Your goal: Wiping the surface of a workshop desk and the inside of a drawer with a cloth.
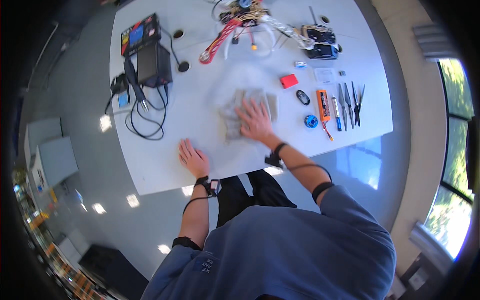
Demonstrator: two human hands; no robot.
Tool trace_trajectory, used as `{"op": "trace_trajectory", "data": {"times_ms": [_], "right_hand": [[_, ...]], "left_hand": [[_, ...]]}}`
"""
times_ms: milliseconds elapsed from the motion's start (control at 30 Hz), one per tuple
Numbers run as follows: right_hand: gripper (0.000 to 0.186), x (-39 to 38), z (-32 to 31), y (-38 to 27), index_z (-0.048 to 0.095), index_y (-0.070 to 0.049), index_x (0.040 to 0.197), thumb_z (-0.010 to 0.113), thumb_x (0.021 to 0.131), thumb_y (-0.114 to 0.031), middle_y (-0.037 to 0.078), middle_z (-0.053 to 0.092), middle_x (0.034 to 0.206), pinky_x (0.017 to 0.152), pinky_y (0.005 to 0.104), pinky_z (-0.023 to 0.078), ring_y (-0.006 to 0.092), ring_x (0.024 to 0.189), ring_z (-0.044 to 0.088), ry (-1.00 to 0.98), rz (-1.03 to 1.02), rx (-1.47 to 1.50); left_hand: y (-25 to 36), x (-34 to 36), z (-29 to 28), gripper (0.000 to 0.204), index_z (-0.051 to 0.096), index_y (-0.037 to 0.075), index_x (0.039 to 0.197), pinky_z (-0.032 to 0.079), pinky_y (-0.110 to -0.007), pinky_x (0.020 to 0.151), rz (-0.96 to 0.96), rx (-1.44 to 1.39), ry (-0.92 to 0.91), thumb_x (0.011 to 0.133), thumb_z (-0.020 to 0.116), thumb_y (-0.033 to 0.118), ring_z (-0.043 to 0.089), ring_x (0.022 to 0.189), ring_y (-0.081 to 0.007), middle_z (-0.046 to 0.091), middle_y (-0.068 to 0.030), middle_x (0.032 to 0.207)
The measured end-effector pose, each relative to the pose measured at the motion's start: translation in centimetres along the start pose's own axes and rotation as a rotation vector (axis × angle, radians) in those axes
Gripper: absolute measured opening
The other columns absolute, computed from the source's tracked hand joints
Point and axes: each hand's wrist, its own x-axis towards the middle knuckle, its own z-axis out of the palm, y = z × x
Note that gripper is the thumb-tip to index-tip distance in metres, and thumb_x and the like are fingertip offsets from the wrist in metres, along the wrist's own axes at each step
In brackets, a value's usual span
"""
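My right hand lies with fingers spread on a crumpled grey cloth, pressing it to the white table. The cloth reaches out past both sides of the hand and is slightly blurred. Near the table's front edge, my left hand rests palm down, fingers stretched, holding nothing. To the right of the cloth are a black oval object, a red box and a blue round part.
A drone frame with red and white arms stands at the back, beside a remote controller. Rightward lie an orange battery, a blue-and-white tool and several propellers. At left are a black box-shaped unit and looped cable.
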Motion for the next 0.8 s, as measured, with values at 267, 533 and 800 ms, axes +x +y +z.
{"op": "trace_trajectory", "data": {"times_ms": [267, 533, 800], "right_hand": [[0.040, -15.9, -0.9, -2.7, 0.057, -0.019, 0.121, 0.061, 0.082, -0.027, 0.001, 0.052, 0.129, 0.109, 0.0495, 0.025, 0.0223, 0.127, 0.041, 0.135, 0.082, 0.113], [0.029, -17.5, -1.7, -3.9, 0.055, -0.004, 0.111, 0.061, 0.086, -0.016, 0.014, 0.056, 0.101, 0.085, 0.0464, 0.040, 0.0306, 0.095, 0.055, 0.360, 0.741, 0.487], [0.059, -14.4, -6.1, -3.2, 0.040, 0.001, 0.133, 0.066, 0.086, -0.023, 0.023, 0.052, 0.124, 0.096, 0.0368, 0.040, 0.0313, 0.114, 0.052, 0.691, 1.091, 0.864]], "left_hand": [[13.8, 7.2, 3.3, 0.060, 0.039, -0.003, 0.130, 0.038, -0.046, 0.097, 0.406, -0.590, -0.127, 0.078, 0.063, 0.015, 0.048, 0.113, -0.0395, 0.049, -0.0246, 0.123], [29.8, 13.4, 7.5, 0.078, 0.037, 0.001, 0.133, 0.042, -0.045, 0.088, 0.713, -0.651, -0.156, 0.069, 0.077, 0.023, 0.053, 0.106, -0.0354, 0.056, -0.0188, 0.114], [27.3, 13.5, 8.7, 0.080, 0.036, 0.008, 0.135, 0.043, -0.042, 0.081, 0.686, -0.528, -0.365, 0.068, 0.077, 0.024, 0.059, 0.093, -0.0297, 0.062, -0.0104, 0.104]]}}
